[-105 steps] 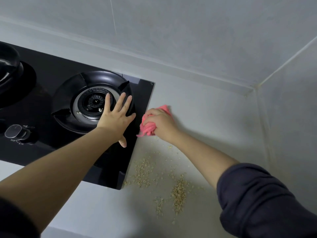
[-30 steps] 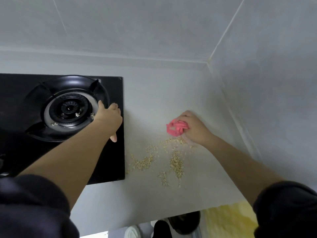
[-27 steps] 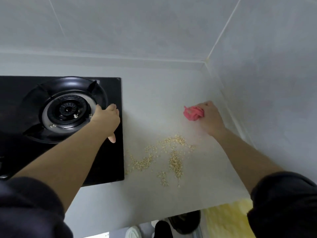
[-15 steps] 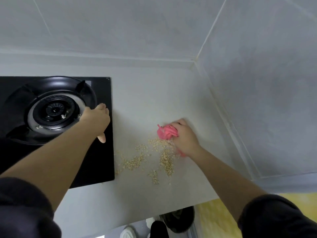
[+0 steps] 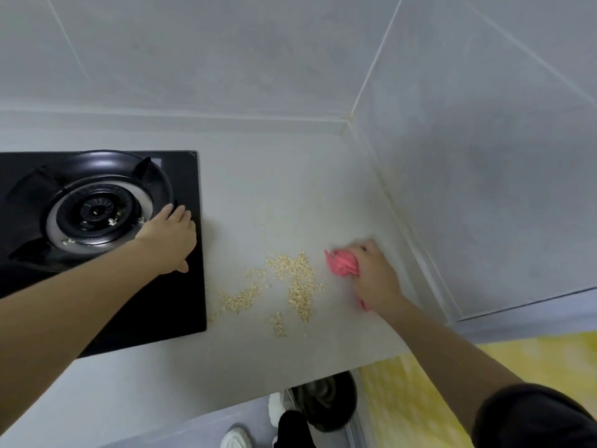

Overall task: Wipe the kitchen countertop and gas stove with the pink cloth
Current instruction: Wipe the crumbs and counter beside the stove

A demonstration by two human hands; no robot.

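While left hand (image 5: 168,240) rests on stove (image 5: 184,312), right hand (image 5: 376,278) grips pink cloth (image 5: 340,264)

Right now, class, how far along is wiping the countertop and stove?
Done: little that shows; the countertop near the back wall looks mostly crumb-free. In hand: the right hand grips the pink cloth on the countertop, right of the crumbs. To do: the crumbs lie scattered between cloth and stove, pale bits sit on the burner, and the left hand rests on the stove.
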